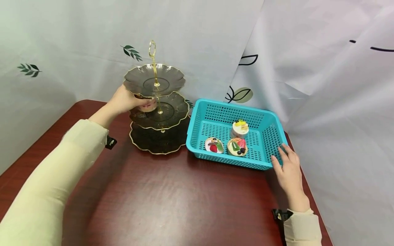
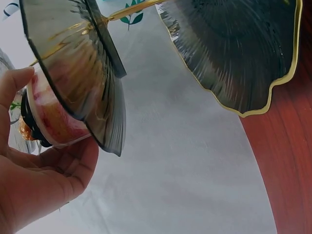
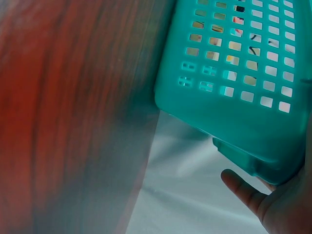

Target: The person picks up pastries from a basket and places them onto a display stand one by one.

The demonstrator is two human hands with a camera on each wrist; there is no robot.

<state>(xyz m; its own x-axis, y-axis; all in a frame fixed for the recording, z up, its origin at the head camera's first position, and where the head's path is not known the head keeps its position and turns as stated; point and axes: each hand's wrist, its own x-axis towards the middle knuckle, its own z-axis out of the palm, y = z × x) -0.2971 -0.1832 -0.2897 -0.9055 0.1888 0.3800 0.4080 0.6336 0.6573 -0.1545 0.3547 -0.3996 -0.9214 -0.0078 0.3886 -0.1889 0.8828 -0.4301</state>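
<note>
My left hand (image 1: 122, 99) grips a clear dessert cup (image 2: 54, 109) with pink and golden cake layers and dark fruit on top. It holds the cup at the left side of the middle tier of a three-tier serving stand (image 1: 175, 114), under the top plate. In the left wrist view, thumb and fingers lie on opposite sides of the cup, its base close against the plate. My right hand (image 1: 290, 172) rests at the front right corner of a turquoise basket (image 1: 229, 159), fingers spread near the rim and thumb apart from it.
Inside the basket are a cream dessert cup with yellow fruit (image 1: 239, 128), a fruit tart with kiwi and strawberry (image 1: 237, 147) and a smaller one with a raspberry (image 1: 213, 146). A patterned white curtain (image 1: 209, 44) hangs behind the dark red table (image 1: 172, 198).
</note>
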